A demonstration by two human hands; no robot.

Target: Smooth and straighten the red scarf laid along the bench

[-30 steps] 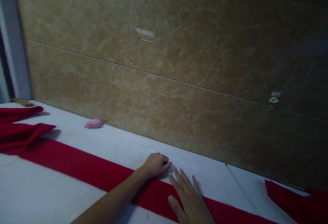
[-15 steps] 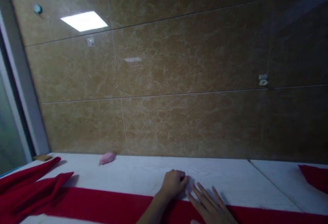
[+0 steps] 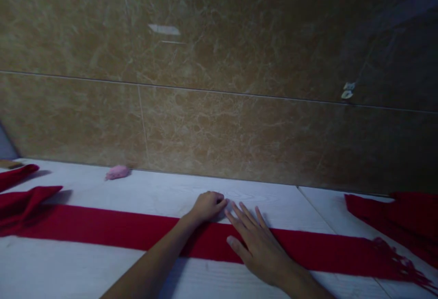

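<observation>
A long red scarf lies spread in a flat strip across the white table, with fringe at its right end. My left hand is closed, fingers curled in, just past the scarf's far edge; whatever it might hold is hidden. The left forearm crosses over the strip. My right hand is open, fingers spread, lying over the scarf with its fingertips beyond the far edge, close to the left hand. Toward the left, the scarf runs into folded, bunched red fabric.
A small pink object sits by the wall on the white table. More red fabric is heaped at the right. A brown item lies at the far left. The brown marbled wall rises behind, and a seam crosses the tabletop.
My view has tilted down and shifted right, bringing the scarf's fringed end and more of both arms into sight. The hands keep nearly the same poses over the scarf.
</observation>
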